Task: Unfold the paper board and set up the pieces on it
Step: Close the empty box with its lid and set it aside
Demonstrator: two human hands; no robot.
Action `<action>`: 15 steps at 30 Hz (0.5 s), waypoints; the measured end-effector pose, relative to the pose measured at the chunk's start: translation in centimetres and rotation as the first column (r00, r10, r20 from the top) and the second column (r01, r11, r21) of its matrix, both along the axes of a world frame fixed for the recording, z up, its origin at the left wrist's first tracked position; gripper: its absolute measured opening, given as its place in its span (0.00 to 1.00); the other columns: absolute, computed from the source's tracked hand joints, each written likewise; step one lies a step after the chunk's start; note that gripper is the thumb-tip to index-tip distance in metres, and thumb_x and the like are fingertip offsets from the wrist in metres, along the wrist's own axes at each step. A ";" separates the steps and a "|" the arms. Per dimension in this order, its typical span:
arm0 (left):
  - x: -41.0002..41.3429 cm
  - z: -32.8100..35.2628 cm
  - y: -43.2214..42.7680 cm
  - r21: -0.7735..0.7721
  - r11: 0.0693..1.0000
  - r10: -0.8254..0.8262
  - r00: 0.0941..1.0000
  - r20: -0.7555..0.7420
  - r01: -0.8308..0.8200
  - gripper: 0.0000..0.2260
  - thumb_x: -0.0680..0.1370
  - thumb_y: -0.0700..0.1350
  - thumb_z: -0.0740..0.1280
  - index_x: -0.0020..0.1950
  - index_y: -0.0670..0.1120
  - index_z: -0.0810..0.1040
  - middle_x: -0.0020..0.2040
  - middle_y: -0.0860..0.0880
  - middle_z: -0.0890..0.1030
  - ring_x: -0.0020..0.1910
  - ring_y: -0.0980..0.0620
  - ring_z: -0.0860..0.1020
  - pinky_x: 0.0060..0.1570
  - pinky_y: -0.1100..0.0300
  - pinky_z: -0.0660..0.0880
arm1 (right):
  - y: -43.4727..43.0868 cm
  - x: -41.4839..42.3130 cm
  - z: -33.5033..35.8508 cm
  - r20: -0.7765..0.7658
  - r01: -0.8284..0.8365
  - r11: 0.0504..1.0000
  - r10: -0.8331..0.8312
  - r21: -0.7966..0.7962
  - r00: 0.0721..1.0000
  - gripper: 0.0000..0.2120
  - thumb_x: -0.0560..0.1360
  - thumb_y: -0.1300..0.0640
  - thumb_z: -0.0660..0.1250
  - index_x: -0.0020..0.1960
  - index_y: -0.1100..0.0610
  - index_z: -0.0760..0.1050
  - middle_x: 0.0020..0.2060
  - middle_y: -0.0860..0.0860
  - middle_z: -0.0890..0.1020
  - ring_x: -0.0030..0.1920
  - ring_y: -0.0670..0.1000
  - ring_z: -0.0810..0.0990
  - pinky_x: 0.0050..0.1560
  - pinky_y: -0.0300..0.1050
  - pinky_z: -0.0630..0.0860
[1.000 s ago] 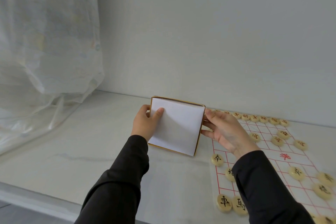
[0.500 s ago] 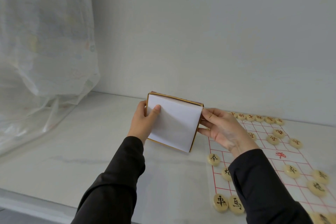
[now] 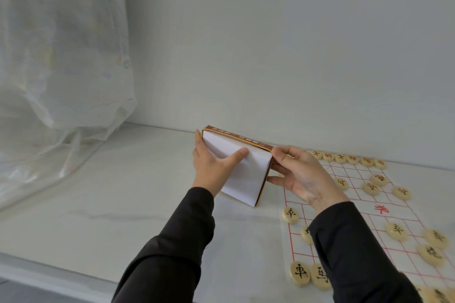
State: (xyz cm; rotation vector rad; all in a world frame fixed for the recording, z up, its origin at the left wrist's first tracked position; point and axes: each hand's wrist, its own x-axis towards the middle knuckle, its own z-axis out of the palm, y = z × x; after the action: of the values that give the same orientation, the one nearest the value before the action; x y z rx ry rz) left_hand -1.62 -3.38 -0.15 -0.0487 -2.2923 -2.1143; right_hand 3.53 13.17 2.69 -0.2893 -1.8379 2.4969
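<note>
Head view: noted cardboard box (image 3: 242, 174) toward the counter's (image 3: 123, 204) back edge, tilted, white face toward camera, brown printed side uppermost; contact of lower corner with counter not resolvable. Found left hand (image 3: 211, 170) gripping the box's left edge, thumb laid across the white face. Found right hand (image 3: 302, 177) clasping the right edge, fingertips curled at the upper corner. Recorded paper board (image 3: 354, 214) unfolded flat at the counter's right end, xiangqi pieces (image 3: 291, 214) on its red grid. Logged plastic sheet (image 3: 61, 81) draped over the left end.
</note>
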 end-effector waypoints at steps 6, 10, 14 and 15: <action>-0.4 0.2 0.2 0.060 0.997 0.047 0.996 0.081 -0.052 0.53 0.54 0.66 0.72 0.74 0.57 0.53 0.69 0.50 0.61 0.69 0.48 0.64 0.68 0.47 0.64 | -0.3 0.2 -0.2 -0.037 -0.044 0.999 0.045 0.033 0.998 0.05 0.73 0.67 0.65 0.42 0.59 0.73 0.42 0.55 0.81 0.46 0.54 0.80 0.40 0.49 0.80; -0.4 0.1 0.5 0.071 0.993 0.091 0.991 0.099 -0.098 0.52 0.54 0.67 0.71 0.73 0.55 0.55 0.67 0.50 0.63 0.67 0.47 0.66 0.66 0.46 0.66 | -0.7 0.3 -0.2 -0.061 -0.016 0.998 0.019 0.053 0.998 0.06 0.73 0.69 0.66 0.41 0.59 0.72 0.39 0.54 0.80 0.42 0.52 0.79 0.38 0.47 0.81; -0.6 0.1 0.7 0.073 0.988 0.132 0.986 0.100 -0.140 0.48 0.56 0.66 0.71 0.72 0.53 0.56 0.66 0.49 0.64 0.66 0.47 0.66 0.66 0.46 0.67 | -1.2 0.3 -0.4 -0.080 0.037 0.995 -0.029 0.096 0.996 0.07 0.74 0.69 0.66 0.41 0.59 0.72 0.38 0.54 0.81 0.41 0.51 0.80 0.43 0.52 0.79; -0.6 0.1 0.7 0.075 0.986 0.141 0.985 0.097 -0.148 0.48 0.56 0.65 0.71 0.72 0.53 0.57 0.66 0.50 0.64 0.66 0.47 0.67 0.66 0.46 0.67 | -1.3 0.3 -0.4 -0.082 0.053 0.993 -0.045 0.106 0.996 0.07 0.74 0.69 0.66 0.41 0.59 0.72 0.38 0.53 0.81 0.41 0.51 0.80 0.44 0.53 0.79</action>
State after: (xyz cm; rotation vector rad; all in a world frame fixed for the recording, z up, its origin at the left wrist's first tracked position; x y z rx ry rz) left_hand -2.20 -2.69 -0.09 0.2138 -2.1782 -2.1762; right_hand 3.78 11.90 2.26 -0.2248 -1.9022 2.3313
